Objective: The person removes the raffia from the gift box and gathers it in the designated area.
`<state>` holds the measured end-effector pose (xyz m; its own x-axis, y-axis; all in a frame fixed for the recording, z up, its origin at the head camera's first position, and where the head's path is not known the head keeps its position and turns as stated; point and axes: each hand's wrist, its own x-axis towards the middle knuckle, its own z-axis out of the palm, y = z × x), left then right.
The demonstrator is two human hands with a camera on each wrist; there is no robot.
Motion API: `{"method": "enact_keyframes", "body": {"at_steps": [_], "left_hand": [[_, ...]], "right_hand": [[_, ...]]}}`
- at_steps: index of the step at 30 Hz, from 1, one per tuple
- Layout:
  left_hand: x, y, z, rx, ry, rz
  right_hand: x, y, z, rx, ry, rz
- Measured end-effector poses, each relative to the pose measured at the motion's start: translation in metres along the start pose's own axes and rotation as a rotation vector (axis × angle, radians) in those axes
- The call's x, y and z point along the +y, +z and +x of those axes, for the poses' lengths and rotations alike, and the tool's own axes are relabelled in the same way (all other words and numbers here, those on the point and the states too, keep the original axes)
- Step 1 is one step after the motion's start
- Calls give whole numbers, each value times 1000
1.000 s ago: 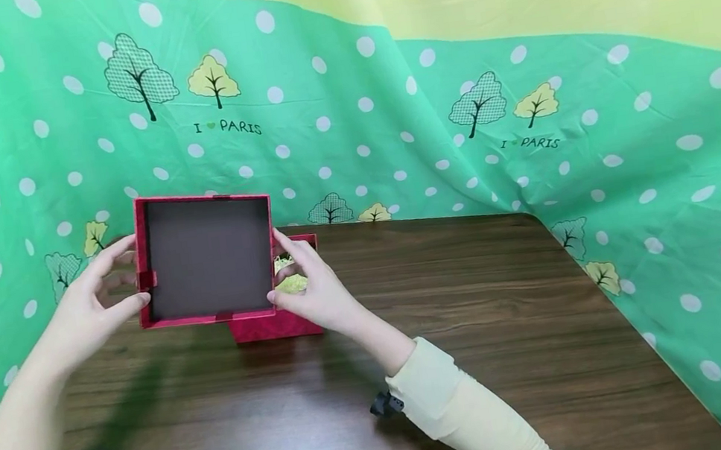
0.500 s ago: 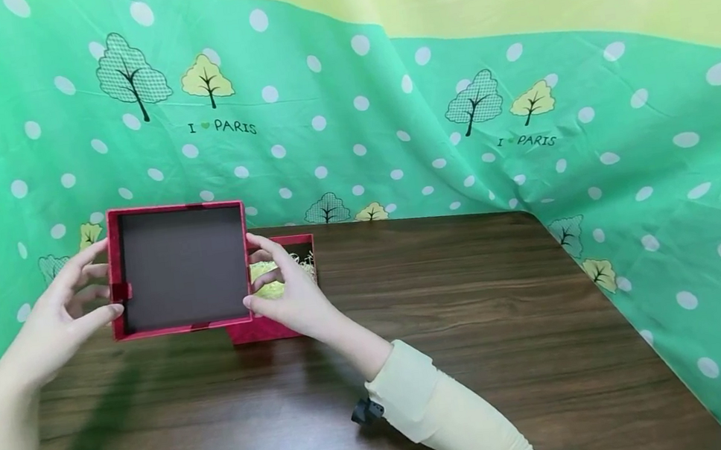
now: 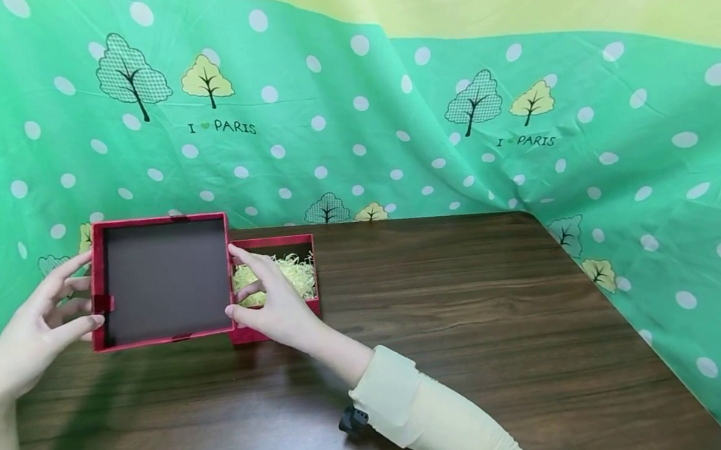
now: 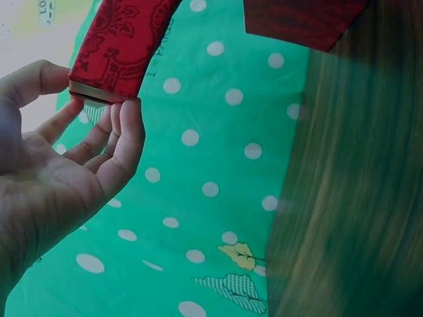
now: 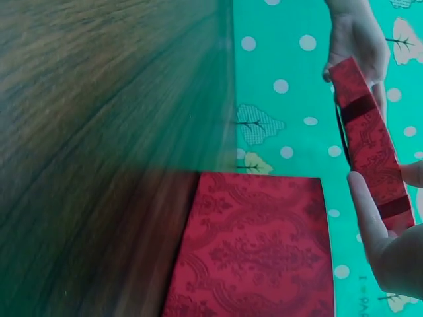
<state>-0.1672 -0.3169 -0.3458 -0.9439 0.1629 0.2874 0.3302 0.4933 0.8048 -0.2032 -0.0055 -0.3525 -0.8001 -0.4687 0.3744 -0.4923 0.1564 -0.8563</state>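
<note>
Between both hands a red patterned box lid is held up on edge, its dark inside turned toward the head camera. My left hand grips its left side, thumb at the front edge and fingers behind. On the lid's right side, my right hand pinches the edge between thumb and fingers. Behind the lid and to its right, a red box stands on the table, partly hidden by the lid and right hand. Pale yellow shredded paper fills it. The right wrist view shows the lid's narrow side with dark ribbon bands.
The dark wood table stretches to the right and front. A green and yellow curtain with dots and printed trees hangs behind it and along both sides.
Both hands have carried the lid to the left and slightly down. More of the red box and its shredded paper now shows. The box has stayed on the table.
</note>
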Motion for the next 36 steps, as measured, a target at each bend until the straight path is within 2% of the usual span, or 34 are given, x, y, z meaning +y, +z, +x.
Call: {"method": "enact_keyframes", "body": {"at_steps": [4, 9, 16, 19, 23, 28, 36], "left_hand": [[-4, -5, -3, -6, -2, -26], [-9, -10, -8, -15, -17, -12], [-24, -23, -13, -98, -13, -58], [-30, -27, -15, -113, -27, -71], [-37, -31, -20, -111, -67, -80], [-44, -35, -24, -105, -98, -73], [-57, -37, -28, -111, -175, -22]], "right_hand": [[0, 7, 1, -2, -6, -24], [0, 15, 0, 5, 11, -7], [5, 25, 0, -26, 7, -112], [7, 30, -1, -49, -3, -136], [8, 37, -2, -91, 13, -94], [9, 44, -1, -134, 81, -10], [8, 51, -3, -195, 138, -34]]}}
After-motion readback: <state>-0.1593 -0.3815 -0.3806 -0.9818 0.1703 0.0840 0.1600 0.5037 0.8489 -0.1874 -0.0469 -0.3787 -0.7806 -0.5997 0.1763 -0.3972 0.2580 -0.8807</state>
